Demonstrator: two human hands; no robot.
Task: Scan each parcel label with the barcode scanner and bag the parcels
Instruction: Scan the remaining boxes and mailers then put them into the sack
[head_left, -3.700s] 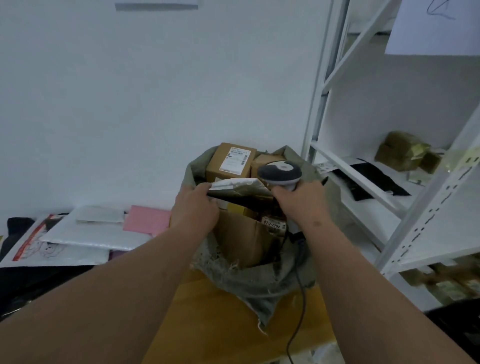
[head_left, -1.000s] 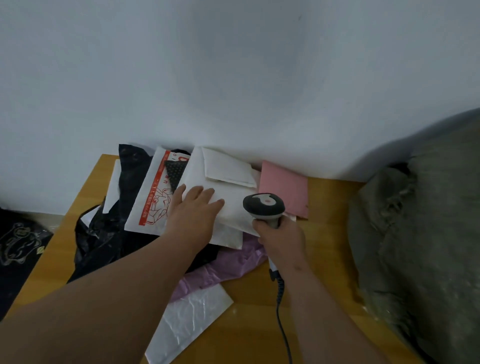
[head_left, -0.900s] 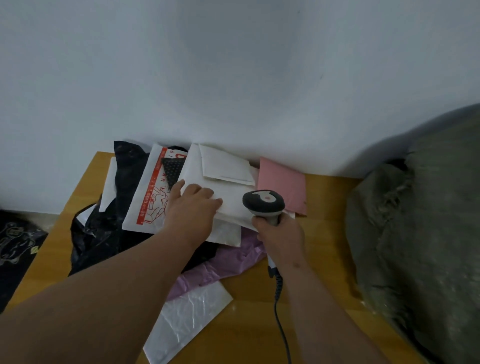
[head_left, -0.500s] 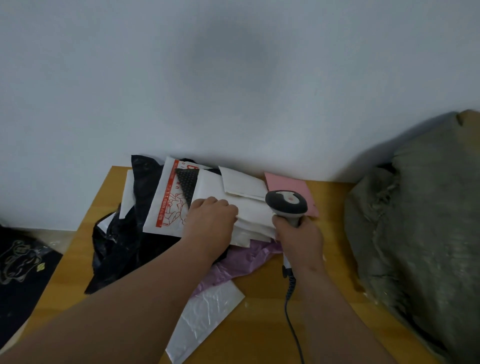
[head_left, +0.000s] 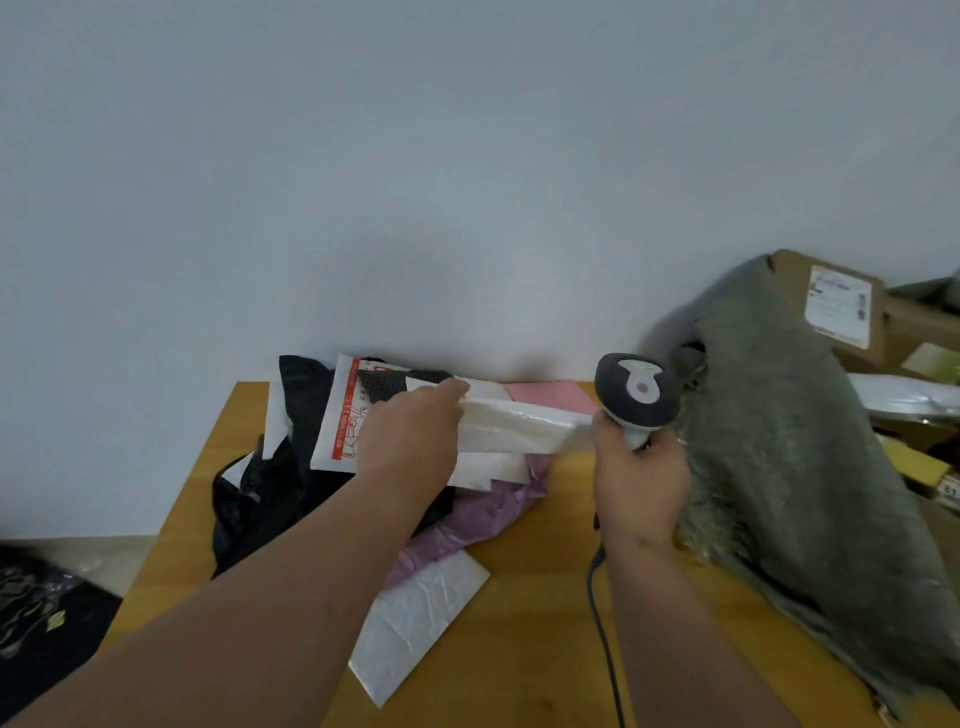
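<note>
My left hand (head_left: 410, 436) grips a white padded mailer (head_left: 524, 428) and holds it lifted off the pile, its far end reaching toward the scanner. My right hand (head_left: 639, 478) is wrapped round the handle of the grey barcode scanner (head_left: 636, 392), whose cable (head_left: 602, 623) trails down over the wooden table (head_left: 545, 597). Under the lifted mailer lie a pink envelope (head_left: 550, 395), a white mailer with red print (head_left: 343, 421), a purple bag (head_left: 478, 514), black bags (head_left: 260, 493) and another white mailer (head_left: 415, 618). The grey-green woven sack (head_left: 795, 467) stands at the right.
A cardboard box with a white label (head_left: 836, 306) and other parcels show in the sack's mouth at the right edge. A plain wall stands directly behind the table. A dark bag (head_left: 36, 613) lies on the floor at lower left.
My left hand went from pressing flat on the pile to gripping the top white mailer and lifting it. My right hand with the scanner has shifted right and up, toward the sack.
</note>
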